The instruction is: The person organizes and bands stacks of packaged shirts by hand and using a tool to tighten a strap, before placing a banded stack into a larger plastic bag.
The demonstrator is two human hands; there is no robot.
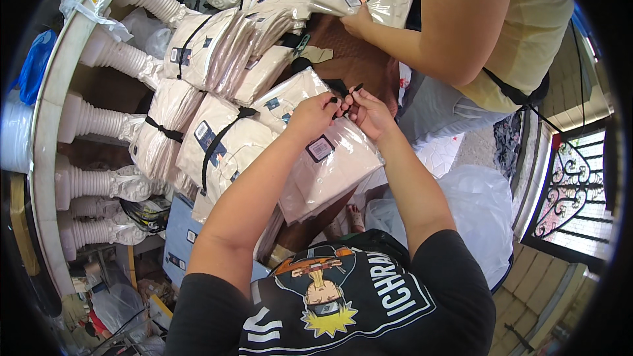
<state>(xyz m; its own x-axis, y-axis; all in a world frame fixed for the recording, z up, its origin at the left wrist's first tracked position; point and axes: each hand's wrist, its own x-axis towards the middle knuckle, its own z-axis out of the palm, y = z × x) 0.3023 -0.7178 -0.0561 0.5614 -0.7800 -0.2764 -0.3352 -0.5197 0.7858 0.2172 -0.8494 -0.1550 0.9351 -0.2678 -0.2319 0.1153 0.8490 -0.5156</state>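
Note:
Both hands are over a stack of cream garments [313, 188] in clear plastic bags with tags. My left hand [312, 117] pinches one end of a black cloth strip [341, 99]. On the other end, the fingers of my right hand [370, 115] are closed, close beside the left. The strip lies at the far part of the stack; whether it is knotted I cannot tell. Left of my forearm is a bundle of bagged cream garments [198, 118] with a black strip [221, 142] around it.
More tied bundles [204, 49] lie at the far left, beside white balusters [105, 115]. At the far right, a co-worker's hands [359, 23] hold a bagged cream garment [389, 3]. A translucent plastic bag [475, 211] sits right of my arm, and a blue garment [178, 240] at the near left.

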